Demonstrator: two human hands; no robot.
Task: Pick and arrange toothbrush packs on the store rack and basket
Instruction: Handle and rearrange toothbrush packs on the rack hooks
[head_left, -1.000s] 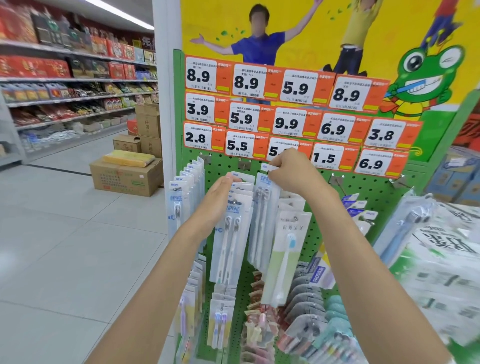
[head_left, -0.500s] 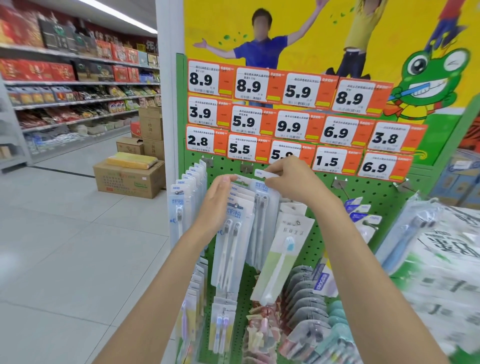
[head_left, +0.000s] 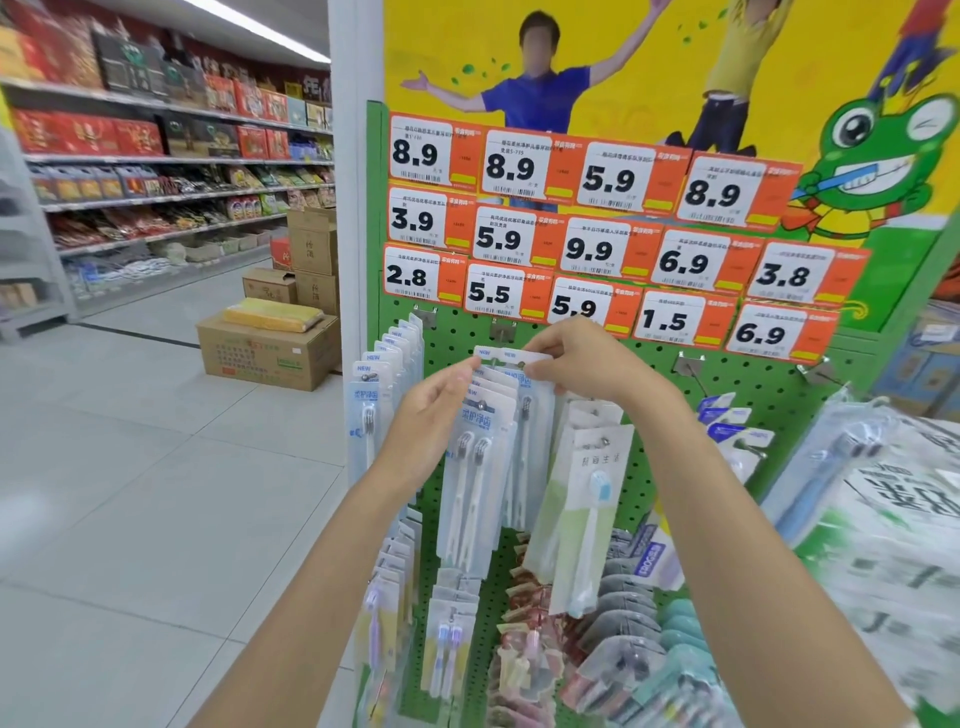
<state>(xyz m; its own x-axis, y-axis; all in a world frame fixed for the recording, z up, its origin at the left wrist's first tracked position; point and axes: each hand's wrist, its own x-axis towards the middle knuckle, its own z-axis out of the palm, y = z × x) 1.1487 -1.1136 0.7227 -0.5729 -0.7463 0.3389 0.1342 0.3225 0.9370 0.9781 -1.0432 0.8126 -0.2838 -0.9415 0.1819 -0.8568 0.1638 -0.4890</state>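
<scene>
A supermarket aisle with stocked shelves (head_left: 156, 156) and a cardboard box (head_left: 265, 353) on the pale tiled floor lies left of a green pegboard rack (head_left: 753, 379), which carries rows of orange price tags (head_left: 587, 249) above hanging toothbrushes. The right hand (head_left: 582, 364) pinches the top card of a toothbrush pack (head_left: 511, 356) between thumb and curled fingers, holding it level with the hook behind the row of hanging packs (head_left: 475, 467). The left hand (head_left: 431, 415) grips nothing; its fingers are nearly straight, and they rest against the left edge of that row, fingertips touching the pinched pack's card.
</scene>
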